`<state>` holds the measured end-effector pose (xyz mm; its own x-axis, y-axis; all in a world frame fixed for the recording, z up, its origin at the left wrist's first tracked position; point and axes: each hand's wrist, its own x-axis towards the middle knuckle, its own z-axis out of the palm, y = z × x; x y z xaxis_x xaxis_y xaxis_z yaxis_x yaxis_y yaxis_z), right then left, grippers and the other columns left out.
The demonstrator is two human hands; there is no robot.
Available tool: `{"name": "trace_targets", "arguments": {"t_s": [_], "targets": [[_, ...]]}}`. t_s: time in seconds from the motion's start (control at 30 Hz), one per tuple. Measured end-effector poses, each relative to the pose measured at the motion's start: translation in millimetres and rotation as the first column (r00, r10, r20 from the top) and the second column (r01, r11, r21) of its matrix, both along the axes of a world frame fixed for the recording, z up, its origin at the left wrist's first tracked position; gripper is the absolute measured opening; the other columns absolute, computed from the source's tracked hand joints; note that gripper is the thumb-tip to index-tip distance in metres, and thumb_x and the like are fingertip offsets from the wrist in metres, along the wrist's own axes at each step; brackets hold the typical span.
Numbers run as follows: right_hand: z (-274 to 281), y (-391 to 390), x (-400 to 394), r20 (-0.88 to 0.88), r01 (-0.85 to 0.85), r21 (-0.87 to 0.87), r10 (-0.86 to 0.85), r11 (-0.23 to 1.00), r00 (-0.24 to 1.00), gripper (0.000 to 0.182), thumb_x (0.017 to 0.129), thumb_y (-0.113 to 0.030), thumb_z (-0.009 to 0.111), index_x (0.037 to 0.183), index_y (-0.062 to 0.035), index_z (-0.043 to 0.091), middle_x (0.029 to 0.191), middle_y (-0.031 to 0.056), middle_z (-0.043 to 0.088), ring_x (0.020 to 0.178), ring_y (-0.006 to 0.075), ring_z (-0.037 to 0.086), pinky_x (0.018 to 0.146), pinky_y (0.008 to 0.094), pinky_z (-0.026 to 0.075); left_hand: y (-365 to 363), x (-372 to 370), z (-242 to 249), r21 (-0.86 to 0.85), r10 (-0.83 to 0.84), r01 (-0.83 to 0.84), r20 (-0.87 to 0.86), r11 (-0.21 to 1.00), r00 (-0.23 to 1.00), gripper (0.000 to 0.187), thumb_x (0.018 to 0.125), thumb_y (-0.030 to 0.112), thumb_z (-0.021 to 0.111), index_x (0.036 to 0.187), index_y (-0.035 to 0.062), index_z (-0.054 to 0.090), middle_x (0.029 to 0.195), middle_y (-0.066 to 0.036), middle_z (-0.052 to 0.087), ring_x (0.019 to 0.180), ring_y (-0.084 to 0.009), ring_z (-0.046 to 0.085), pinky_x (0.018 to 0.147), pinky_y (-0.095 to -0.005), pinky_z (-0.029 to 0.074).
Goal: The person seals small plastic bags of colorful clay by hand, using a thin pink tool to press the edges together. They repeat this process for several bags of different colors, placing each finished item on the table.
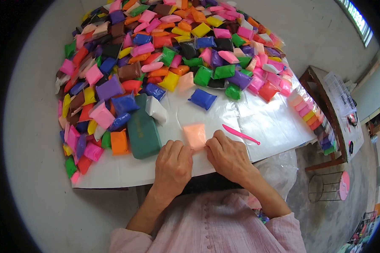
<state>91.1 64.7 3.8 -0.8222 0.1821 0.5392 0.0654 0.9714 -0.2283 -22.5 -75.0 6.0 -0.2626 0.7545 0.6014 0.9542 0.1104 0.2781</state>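
Two bare hands are pinching the near corners of one peach packet (pixel 194 135), which is lying just to the right of the green case (pixel 142 130), on the silvery sheet (pixel 177 166) covering the table. Its long axis is running away from the person, nearly in line with that of the case, and its far end is pointing toward the heaped packets (pixel 156 42). The left hand (pixel 172 162) is closing its thumb and fingers at the packet's near left corner, close to the case; the right hand (pixel 228 156) is gripping the near right corner, farther from the case. A white packet (pixel 156 110) is leaning against the case's far right side, while an orange packet (pixel 120 142) is sitting just left of the case. Farther right of the case, beyond the peach packet, a pink plastic knife (pixel 241 134) is lying aslant, its handle end pointing to the right and nearer the person. One blue packet (pixel 203 99) is resting beyond the case's right side, near the heap. The many-coloured heap is spreading behind the case and down its left side. Well to the case's right, past the sheet, a wooden table (pixel 325 109) and a round stool (pixel 344 185) are standing.
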Motion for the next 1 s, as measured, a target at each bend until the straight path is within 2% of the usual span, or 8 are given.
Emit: {"name": "trace_targets", "arguments": {"t_s": [0.3, 0.4, 0.5, 0.6, 0.77, 0.8, 0.9, 1.0], "targets": [[0.3, -4.7, 1.9, 0.003, 0.086, -0.026, -0.086, 0.996, 0.996, 0.014, 0.077, -0.010, 0.065, 0.079, -0.0053, 0.052, 0.078, 0.0097, 0.050, 0.066, 0.0244, 0.060, 0.054, 0.0374, 0.046, 6.7, 5.1, -1.4, 0.068, 0.026, -0.030, 0.058, 0.997, 0.998, 0.015, 0.074, -0.003, 0.064, 0.078, 0.0007, 0.050, 0.077, -0.014, 0.046, 0.072, -0.0328, 0.048, 0.065, -0.0433, 0.041], [10.5, -1.8, 8.6, 0.043, 0.060, -0.254, -0.051, 0.965, 0.998, 0.015, 0.083, -0.015, 0.065, 0.082, -0.0023, 0.057, 0.080, 0.0118, 0.055, 0.069, 0.0274, 0.062, 0.059, 0.0400, 0.048, 3.0, 7.9, -6.7, 0.094, 0.022, -0.015, -0.070, 0.995, 0.997, 0.014, 0.074, -0.003, 0.064, 0.078, 0.0007, 0.051, 0.077, -0.013, 0.046, 0.071, -0.0318, 0.048, 0.062, -0.0417, 0.041], [27.7, -2.9, 10.8, 0.142, 0.159, -0.544, -0.097, 0.824, 0.985, 0.028, 0.087, -0.026, 0.068, 0.088, 0.0013, 0.062, 0.084, 0.0152, 0.062, 0.074, 0.0319, 0.063, 0.064, 0.0419, 0.049, 0.0, 7.9, -9.6, 0.117, -0.006, 0.037, -0.249, 0.992, 0.969, 0.013, 0.073, -0.004, 0.065, 0.077, 0.0002, 0.053, 0.076, -0.012, 0.047, 0.069, -0.0291, 0.047, 0.060, -0.0393, 0.040], [41.6, -10.9, 2.4, 0.138, 0.132, -0.634, -0.056, 0.762, 0.989, 0.041, 0.084, -0.036, 0.072, 0.091, 0.0034, 0.063, 0.087, 0.0187, 0.065, 0.077, 0.0350, 0.064, 0.067, 0.0425, 0.049, -1.3, 10.3, -3.9, 0.125, -0.025, 0.077, -0.374, 0.989, 0.927, 0.010, 0.073, -0.002, 0.065, 0.077, -0.0013, 0.055, 0.078, -0.012, 0.050, 0.068, -0.0256, 0.049, 0.058, -0.0359, 0.039], [59.8, -12.9, -18.7, 0.215, 0.185, -0.625, -0.060, 0.759, 0.975, 0.045, 0.080, -0.041, 0.074, 0.084, 0.0025, 0.062, 0.084, 0.0202, 0.066, 0.076, 0.0365, 0.063, 0.067, 0.0428, 0.049, -9.8, -3.0, 7.2, 0.124, -0.003, 0.090, -0.570, 0.988, 0.822, 0.010, 0.074, 0.003, 0.065, 0.079, -0.0033, 0.059, 0.081, -0.014, 0.056, 0.068, -0.0232, 0.051, 0.057, -0.0310, 0.040], [62.7, -12.6, -23.0, 0.243, 0.189, -0.623, -0.041, 0.759, 0.969, 0.045, 0.080, -0.041, 0.074, 0.082, 0.0022, 0.062, 0.083, 0.0201, 0.065, 0.076, 0.0367, 0.063, 0.068, 0.0430, 0.048, -11.1, -6.4, 7.3, 0.130, -0.013, 0.099, -0.542, 0.987, 0.840, 0.011, 0.074, 0.002, 0.065, 0.081, -0.0036, 0.060, 0.082, -0.014, 0.056, 0.069, -0.0233, 0.051, 0.058, -0.0318, 0.040], [51.2, -10.3, -40.5, 0.142, 0.108, -0.485, -0.043, 0.868, 0.989, 0.038, 0.080, -0.032, 0.075, 0.087, 0.0027, 0.061, 0.082, 0.0141, 0.063, 0.061, 0.0223, 0.060, 0.056, 0.0344, 0.046, -14.5, -15.7, 9.4, 0.150, -0.042, 0.111, -0.400, 0.983, 0.916, 0.014, 0.077, 0.002, 0.066, 0.088, -0.0047, 0.060, 0.086, -0.014, 0.058, 0.072, -0.0246, 0.053, 0.063, -0.0345, 0.042], [39.5, 6.7, -67.9, 0.037, -0.063, -0.308, 0.078, 0.949, 0.996, 0.038, 0.081, -0.031, 0.073, 0.096, 0.0015, 0.059, 0.084, 0.0147, 0.060, 0.064, 0.0267, 0.061, 0.059, 0.0378, 0.048, -24.5, -25.8, 28.5, 0.195, -0.011, 0.049, -0.195, 0.980, 0.981, 0.018, 0.082, 0.004, 0.066, 0.097, -0.0052, 0.061, 0.092, -0.015, 0.060, 0.079, -0.0272, 0.056, 0.070, -0.0380, 0.045]]}}
